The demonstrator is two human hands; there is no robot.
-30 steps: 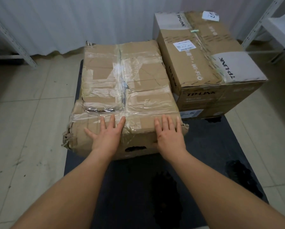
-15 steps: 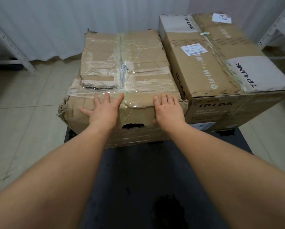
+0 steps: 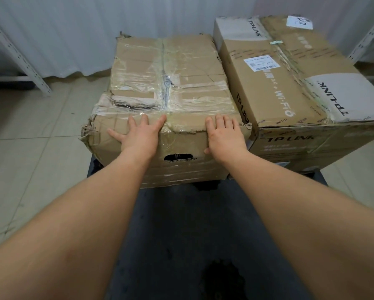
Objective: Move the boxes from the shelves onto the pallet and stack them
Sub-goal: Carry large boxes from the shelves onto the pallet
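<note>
Over at nine o'clock a grey metal shelf frame (image 3: pixel 19 61) is leaning its slotted upright across the corner, standing on the pale tiled floor (image 3: pixel 30 159) in front of a white curtain (image 3: pixel 73 29).

Moving in toward the centre, the battered box (image 3: pixel 170 87) is sitting on the dark pallet (image 3: pixel 181 234), its top criss-crossed with clear tape, its near-left corner torn and crumpled, and a dark handle hole showing in the front face at about six o'clock on that face.

The left hand (image 3: pixel 138 137) is pressing flat against the near top edge of the battered box, fingers straight and spread, thumb pointing out toward nine o'clock, gripping nothing. Just to its right, the right hand (image 3: pixel 225 137) is lying flat on the same edge near the box's right corner, fingers straight and close together, thumb tucked down the front face; released as well, simply pushing on cardboard.

Sliding on toward three o'clock, the TP-LINK box (image 3: pixel 290 79) is resting on the pallet too, taller than its neighbour, its left side touching the battered box's right side. A white shipping label is sitting on its top and a small white sticker is showing at its far corner, around one o'clock.

At the far right edge, another shelf frame (image 3: pixel 370 42) is peeking in, mostly cut off.
</note>
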